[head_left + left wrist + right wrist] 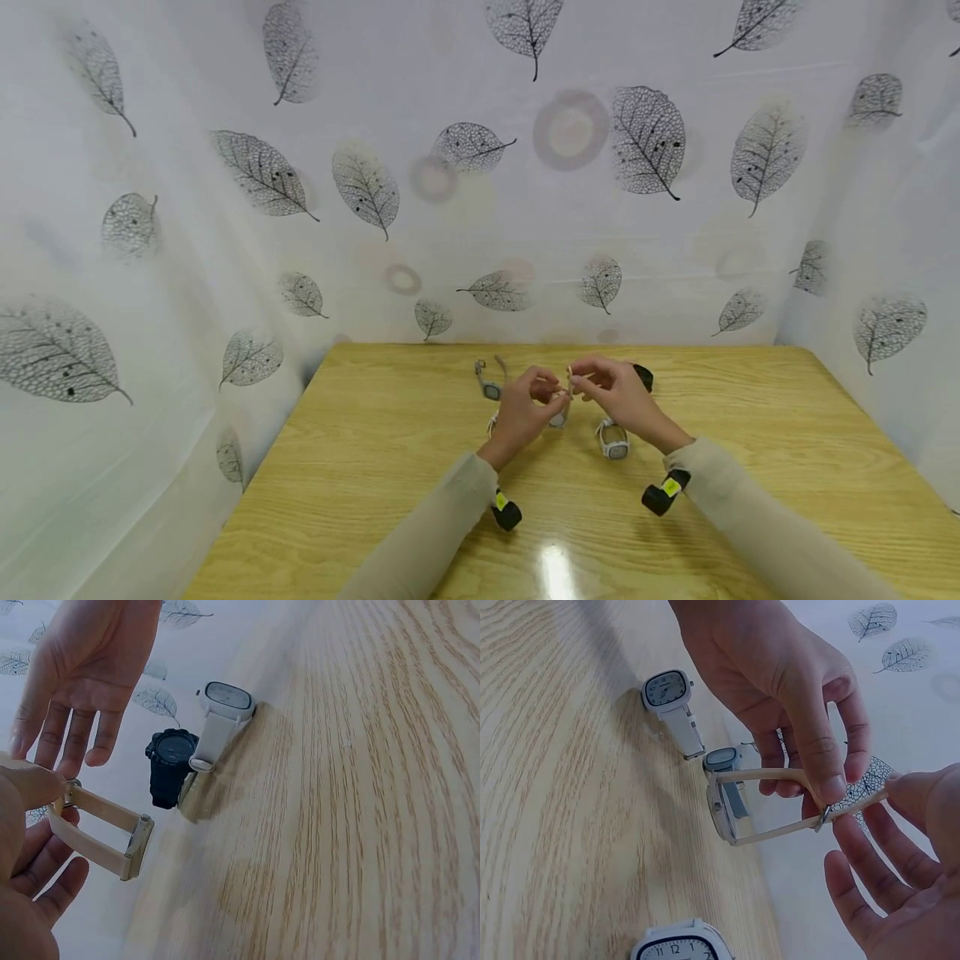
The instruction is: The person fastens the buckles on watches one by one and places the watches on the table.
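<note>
Between both hands a wristwatch with a pale beige strap (769, 833) hangs in a closed loop, its case (718, 810) seen from the side. My left hand (525, 412) pinches the strap by the metal buckle (823, 818), thumb on top. The right hand (618, 398) pinches the strap's free end past the buckle, thumb against fingers. In the left wrist view the right hand (94, 671) has its other fingers loosely extended. The watch is held above the table, its face mostly turned away.
On the wooden table (375, 442), a white watch (615, 442) stands near the right hand and a black watch (174, 754) lies beyond it. Another white watch (667, 694) and a grey-faced watch (491, 388) are on the left. A leaf-patterned curtain (450, 233) hangs behind.
</note>
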{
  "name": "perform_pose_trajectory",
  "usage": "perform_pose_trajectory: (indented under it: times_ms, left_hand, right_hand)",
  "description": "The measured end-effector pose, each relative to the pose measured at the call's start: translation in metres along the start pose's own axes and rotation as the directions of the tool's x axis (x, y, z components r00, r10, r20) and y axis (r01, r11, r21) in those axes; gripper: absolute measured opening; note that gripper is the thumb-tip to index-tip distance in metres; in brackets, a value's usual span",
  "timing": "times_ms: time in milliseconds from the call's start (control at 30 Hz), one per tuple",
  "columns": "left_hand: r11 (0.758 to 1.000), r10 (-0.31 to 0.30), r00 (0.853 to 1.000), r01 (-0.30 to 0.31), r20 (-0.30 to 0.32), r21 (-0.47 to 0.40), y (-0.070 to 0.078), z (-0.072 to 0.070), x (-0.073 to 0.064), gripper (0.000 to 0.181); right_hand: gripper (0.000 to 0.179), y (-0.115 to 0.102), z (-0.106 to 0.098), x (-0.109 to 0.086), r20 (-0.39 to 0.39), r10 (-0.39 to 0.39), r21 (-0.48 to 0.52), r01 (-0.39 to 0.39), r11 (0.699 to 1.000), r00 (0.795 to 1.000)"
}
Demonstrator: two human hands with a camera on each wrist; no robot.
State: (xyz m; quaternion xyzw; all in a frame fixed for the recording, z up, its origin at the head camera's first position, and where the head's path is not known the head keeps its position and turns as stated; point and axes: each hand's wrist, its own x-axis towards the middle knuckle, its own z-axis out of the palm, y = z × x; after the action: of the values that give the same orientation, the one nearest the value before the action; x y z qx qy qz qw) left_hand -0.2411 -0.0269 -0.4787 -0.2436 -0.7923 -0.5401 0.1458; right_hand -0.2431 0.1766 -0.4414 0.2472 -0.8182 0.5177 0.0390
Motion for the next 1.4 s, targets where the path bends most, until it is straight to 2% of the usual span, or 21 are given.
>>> perform_pose_trajectory:
  times_ms: [133, 300, 533, 600, 767, 900, 1000, 1133, 1400]
  left_hand:
    - [1.0, 0.003, 1.0, -0.003, -0.006, -0.001, 0.0, 0.001, 0.0, 0.02]
    - [0.999, -0.033, 0.999, 0.033, 0.009, -0.017, 0.002, 0.001, 0.0, 0.019]
    - [0.992, -0.065, 0.991, 0.077, 0.115, -0.096, 0.001, -0.006, 0.0, 0.03]
    - [0.99, -0.074, 0.989, 0.088, 0.125, -0.111, 0.0, -0.008, 0.0, 0.032]
    - [0.985, -0.148, 0.986, 0.154, 0.077, -0.081, -0.003, -0.009, -0.001, 0.034]
    - [0.971, -0.238, 0.97, 0.239, 0.038, -0.009, -0.004, -0.01, -0.001, 0.034]
    - [0.962, -0.273, 0.961, 0.273, 0.037, 0.025, -0.002, -0.011, -0.001, 0.028]
    - [0.96, -0.279, 0.959, 0.279, 0.05, 0.022, 0.0, -0.011, 0.0, 0.021]
    - [0.972, -0.235, 0.968, 0.236, 0.085, -0.004, 0.0, -0.013, 0.001, 0.022]
  right_hand:
    - [0.026, 0.0, 0.002, 0.0, 0.007, -0.004, -0.011, 0.005, 1.0, 1.0]
    - [0.028, 0.001, 0.003, 0.0, 0.004, -0.011, -0.023, 0.011, 1.0, 1.0]
    - [0.028, 0.003, 0.002, -0.002, -0.002, -0.019, -0.032, 0.019, 0.999, 1.0]
    - [0.029, 0.004, 0.003, -0.002, -0.001, -0.019, -0.021, 0.019, 1.0, 1.0]
    - [0.027, 0.003, 0.003, -0.003, -0.007, -0.017, 0.013, 0.018, 1.0, 1.0]
    - [0.025, 0.002, 0.002, -0.003, -0.012, -0.018, 0.03, 0.018, 0.999, 1.0]
    - [0.023, 0.002, 0.002, -0.003, -0.018, -0.019, 0.03, 0.02, 0.999, 1.0]
    - [0.023, 0.003, 0.003, -0.003, -0.031, -0.023, 0.027, 0.024, 0.999, 0.999]
    - [0.023, 0.005, 0.003, -0.003, -0.045, -0.03, -0.041, 0.028, 0.999, 0.999]
